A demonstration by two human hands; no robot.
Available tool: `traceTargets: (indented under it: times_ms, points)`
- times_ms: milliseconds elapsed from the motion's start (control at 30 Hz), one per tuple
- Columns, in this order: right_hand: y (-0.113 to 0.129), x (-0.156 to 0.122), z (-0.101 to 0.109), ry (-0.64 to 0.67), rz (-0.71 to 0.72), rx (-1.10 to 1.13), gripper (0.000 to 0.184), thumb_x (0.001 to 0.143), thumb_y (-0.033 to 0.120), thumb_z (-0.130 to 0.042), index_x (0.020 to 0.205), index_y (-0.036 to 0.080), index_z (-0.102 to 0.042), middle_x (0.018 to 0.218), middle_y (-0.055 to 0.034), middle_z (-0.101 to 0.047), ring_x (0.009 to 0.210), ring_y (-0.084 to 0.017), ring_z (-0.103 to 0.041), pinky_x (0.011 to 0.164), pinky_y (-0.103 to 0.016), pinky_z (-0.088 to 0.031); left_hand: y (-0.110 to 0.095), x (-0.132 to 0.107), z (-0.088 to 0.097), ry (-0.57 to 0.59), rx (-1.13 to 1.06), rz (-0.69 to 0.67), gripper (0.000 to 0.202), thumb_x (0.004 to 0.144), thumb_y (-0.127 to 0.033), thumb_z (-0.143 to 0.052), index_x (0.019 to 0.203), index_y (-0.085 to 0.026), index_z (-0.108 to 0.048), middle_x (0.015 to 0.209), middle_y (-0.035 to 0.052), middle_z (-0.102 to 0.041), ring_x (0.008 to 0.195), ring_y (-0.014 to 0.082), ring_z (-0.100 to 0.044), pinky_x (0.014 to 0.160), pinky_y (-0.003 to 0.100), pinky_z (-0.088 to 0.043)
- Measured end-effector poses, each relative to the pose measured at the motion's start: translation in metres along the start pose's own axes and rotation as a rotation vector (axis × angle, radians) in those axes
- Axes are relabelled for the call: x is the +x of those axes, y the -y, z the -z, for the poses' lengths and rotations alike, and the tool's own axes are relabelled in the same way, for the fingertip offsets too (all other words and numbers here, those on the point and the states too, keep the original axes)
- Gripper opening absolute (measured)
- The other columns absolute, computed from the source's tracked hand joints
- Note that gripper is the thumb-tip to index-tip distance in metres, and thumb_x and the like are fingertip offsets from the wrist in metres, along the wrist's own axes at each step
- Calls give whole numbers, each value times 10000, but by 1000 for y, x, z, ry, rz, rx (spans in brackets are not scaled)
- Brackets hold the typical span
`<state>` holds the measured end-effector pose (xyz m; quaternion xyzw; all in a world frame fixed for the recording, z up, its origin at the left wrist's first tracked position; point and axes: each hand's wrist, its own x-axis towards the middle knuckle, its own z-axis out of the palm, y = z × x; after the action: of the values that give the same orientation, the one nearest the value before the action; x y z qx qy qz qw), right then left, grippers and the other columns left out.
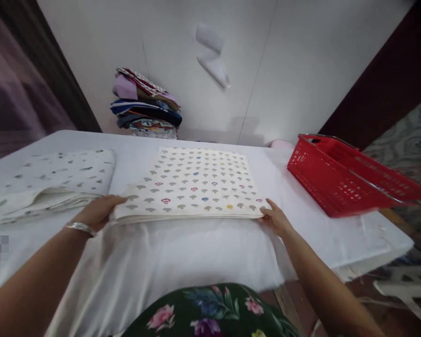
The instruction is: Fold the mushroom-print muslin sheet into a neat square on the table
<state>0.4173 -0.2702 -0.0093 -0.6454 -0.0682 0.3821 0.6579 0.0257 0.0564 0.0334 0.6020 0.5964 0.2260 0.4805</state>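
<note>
A white cloth printed with small mushrooms (pixel 203 182) lies folded in layers at the table's near edge. My left hand (pixel 100 211) pinches its near left corner, thumb on top. At the near right corner, my right hand (pixel 274 219) grips the layers between thumb and fingers. The cloth is spread flat between both hands, its layered front edge facing me. Left of it, close to my left hand, rests another folded white cloth with grey and dark prints (pixel 59 175), its near layers slightly lifted.
A white-covered table (pixel 210 248) stands before me. On its right side sits a red perforated plastic basket (pixel 337 173). A stack of folded fabrics (pixel 147 105) rises at the back left by the wall. Two white paper-like pieces (pixel 212 56) are on the wall.
</note>
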Motion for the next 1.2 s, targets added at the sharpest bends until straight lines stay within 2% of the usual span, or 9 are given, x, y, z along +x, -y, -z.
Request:
traceTargets:
  times_ms: [200,300,367,467,600,733,833,933,1200]
  points:
    - [-11,-24,-4,106,-61,-28,415,724,117,-650,1112,166,-512,829,-62,-695,585,-151,-658,512,-259,-579,9,10,13,13,880,11,269,721,-467,-461,699,-205,-517,574,-29,-547,750,181,-541,703,269,-437]
    - [-15,-28,-1,118,-73,67,269,740,96,-614,999,142,-563,800,-62,-698,617,-146,-663,581,-264,-586,5,1,4,-50,1104,-57,413,786,-534,-317,914,-198,-521,850,31,-613,836,199,-552,726,325,-450]
    - [-16,-29,2,127,-84,125,200,749,78,-578,942,129,-586,769,-63,-697,634,-146,-665,613,-264,-584,-4,-12,-10,-169,1170,-210,495,806,-553,-271,1064,-192,-489,1076,76,-582,950,232,-541,779,393,-452]
    - [-18,-27,6,157,-103,179,160,756,57,-523,877,118,-608,751,-65,-699,656,-152,-670,652,-278,-581,-21,-39,-55,-181,1009,-575,429,835,-484,-313,1109,-209,-496,1121,51,-589,1036,222,-528,865,392,-434]
    - [-19,-25,6,184,-99,202,176,749,36,-501,857,106,-621,770,-71,-704,665,-155,-673,656,-291,-580,-40,-86,-153,239,697,-969,339,831,-432,-428,1001,-196,-600,982,51,-653,855,182,-600,804,308,-463]
    - [-22,-26,5,166,-41,158,147,754,69,-547,871,101,-631,777,-80,-702,645,-149,-666,592,-265,-577,-55,-124,-247,483,520,-1212,260,852,-336,-459,994,-196,-625,972,50,-649,865,170,-592,789,293,-460]
    - [-26,-26,3,151,32,143,173,747,128,-599,914,118,-639,807,-80,-699,655,-147,-660,567,-258,-576,-63,-135,-293,544,551,-1225,247,826,-322,-518,1009,-205,-635,980,53,-635,898,180,-581,777,289,-449]
    - [-31,-27,-1,133,117,115,241,728,185,-630,965,148,-640,848,-60,-693,656,-135,-645,521,-233,-565,-66,-133,-316,580,590,-1139,223,817,-339,-514,923,-217,-668,904,42,-631,841,179,-581,722,284,-432]
    - [-33,-25,-5,109,159,98,398,650,241,-685,1038,184,-621,781,-16,-677,654,-139,-623,456,-206,-530,-68,-125,-318,634,359,-775,227,783,-308,-466,681,-192,-633,675,-9,-632,665,140,-563,636,257,-397]
